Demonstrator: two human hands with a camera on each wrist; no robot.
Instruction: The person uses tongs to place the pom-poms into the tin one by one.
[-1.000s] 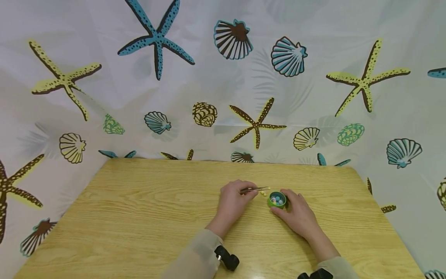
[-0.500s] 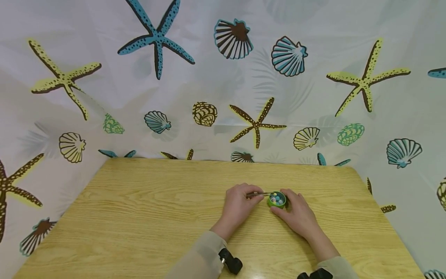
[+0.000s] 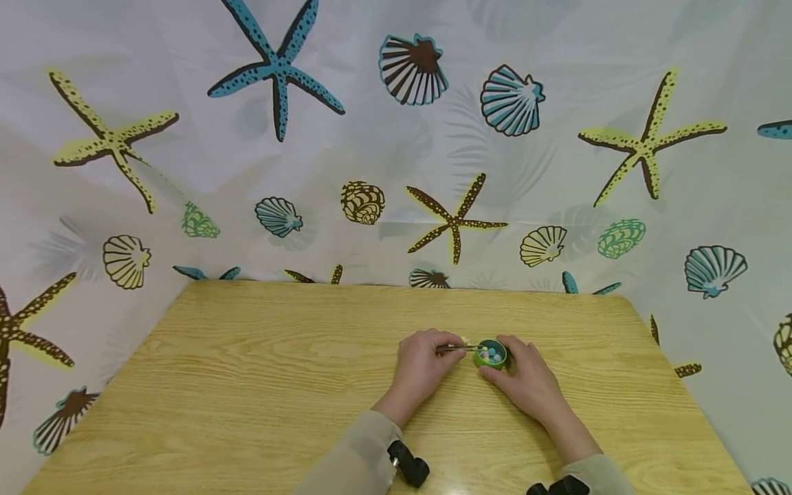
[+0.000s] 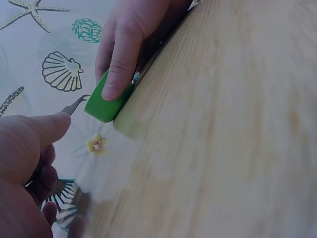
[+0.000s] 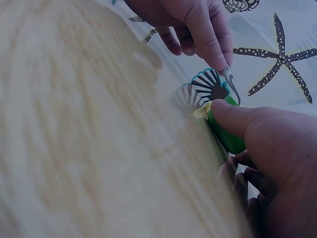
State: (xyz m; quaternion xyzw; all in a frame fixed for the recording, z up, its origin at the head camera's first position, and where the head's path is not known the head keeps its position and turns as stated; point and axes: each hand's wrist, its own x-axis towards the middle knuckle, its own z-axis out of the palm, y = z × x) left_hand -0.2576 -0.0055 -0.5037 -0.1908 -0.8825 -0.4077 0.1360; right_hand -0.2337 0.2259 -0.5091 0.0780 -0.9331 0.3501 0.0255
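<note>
Tweezers (image 3: 472, 348) pinched between thumb and fingers, a person's left hand (image 3: 423, 361) works over a green bowl (image 3: 487, 366) on the wooden worktop (image 3: 297, 357). We see the bowl right of the worktop's middle, nearer the right edge than the left and closer to the far edge than our bottom view of the wood. The right hand (image 3: 526, 378) grips it from the right side, thumb on the near wall, fingers round the far.

Over the past second the left hand has come rightward and slightly towards us: the tips, then out by the loose yellow beads (image 4: 94, 144) with one in their bite, now reach across the bowl's left rim. The bowl and the right hand have barely shifted.

For the work, we judge, the carrying is done and the letting go is the moment in hand. Yellow shows at the tips in the head view, but we cannot tell whether the bead is held or dropped. Blue, pale and yellow pieces (image 3: 491, 355) lie inside the bowl; the loose beads sit just beside it on the left, so we take the job as unfinished.
</note>
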